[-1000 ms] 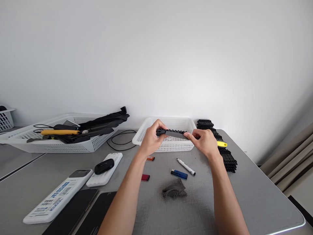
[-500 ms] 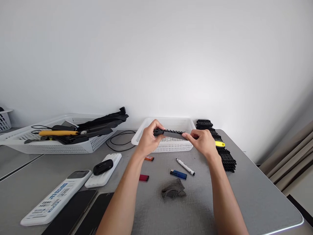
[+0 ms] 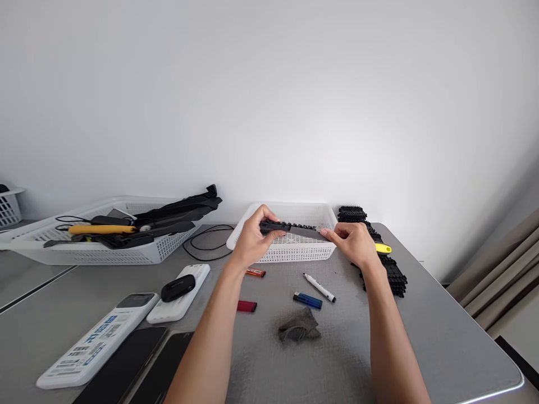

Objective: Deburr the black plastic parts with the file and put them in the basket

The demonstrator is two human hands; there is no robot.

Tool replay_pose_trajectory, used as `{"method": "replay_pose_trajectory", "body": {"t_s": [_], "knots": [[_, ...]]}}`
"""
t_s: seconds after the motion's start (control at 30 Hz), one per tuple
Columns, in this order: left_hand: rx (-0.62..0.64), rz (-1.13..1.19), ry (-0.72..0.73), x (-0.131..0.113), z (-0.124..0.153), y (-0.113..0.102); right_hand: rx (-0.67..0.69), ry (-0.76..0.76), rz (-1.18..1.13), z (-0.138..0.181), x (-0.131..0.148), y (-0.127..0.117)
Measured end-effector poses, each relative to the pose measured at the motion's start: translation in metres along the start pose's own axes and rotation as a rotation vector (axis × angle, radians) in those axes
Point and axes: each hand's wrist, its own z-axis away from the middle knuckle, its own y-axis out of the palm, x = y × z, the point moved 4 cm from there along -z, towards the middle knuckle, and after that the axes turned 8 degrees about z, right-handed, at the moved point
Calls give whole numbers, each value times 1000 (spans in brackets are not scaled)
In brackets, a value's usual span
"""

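Both hands hold a narrow black ridged strip [image 3: 295,228] level, just above the front edge of a small white mesh basket [image 3: 303,249]. My left hand [image 3: 252,241] pinches the strip's left end with curled fingers. My right hand [image 3: 353,242] pinches its right end between thumb and fingertips. On the table below lie a white marker [image 3: 320,287], a blue lighter [image 3: 308,300], a grey cloth [image 3: 298,327], a red stick [image 3: 246,306] and an orange one [image 3: 255,272].
A stack of similar black strips [image 3: 391,269] with a yellow object [image 3: 382,248] lies at the right. A large white basket [image 3: 96,249] with tools sits at the left, a black cable [image 3: 208,241] beside it. White power banks [image 3: 95,339], a black case [image 3: 177,287] and dark phones [image 3: 126,367] lie front left.
The strip has shifted slightly left and my hands have drawn a little further apart along it. Everything on the table stays put.
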Motion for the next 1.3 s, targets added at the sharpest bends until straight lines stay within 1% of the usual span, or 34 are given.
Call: {"method": "replay_pose_trajectory", "body": {"t_s": [0.13,0.27,0.47,0.6,0.8,0.9,0.97,1.07,1.2,1.3], "knots": [[8,-6,8,0,0,-5,28,-3,-19,-1,-11,-1],[21,-2,-3,3,0,-3,56,-7,-30,-1,-17,0],[31,-4,-19,6,-1,3,51,-10,-34,-2,-20,0],[30,-11,-33,6,-1,3,73,-2,-31,-3,-22,1],[13,-13,-25,6,-1,-1,62,-19,-47,-3,-27,2],[12,-20,-32,5,-1,-3,76,-38,-139,-3,-28,3],[23,-23,-38,3,-1,-2,41,-36,-257,-3,-24,3],[50,-35,-41,-2,0,2,1,0,-411,-3,-11,8],[85,-33,-43,-9,3,9,74,78,-559,-4,7,23],[90,-26,-43,-13,3,11,121,122,-640,-4,12,30]]}}
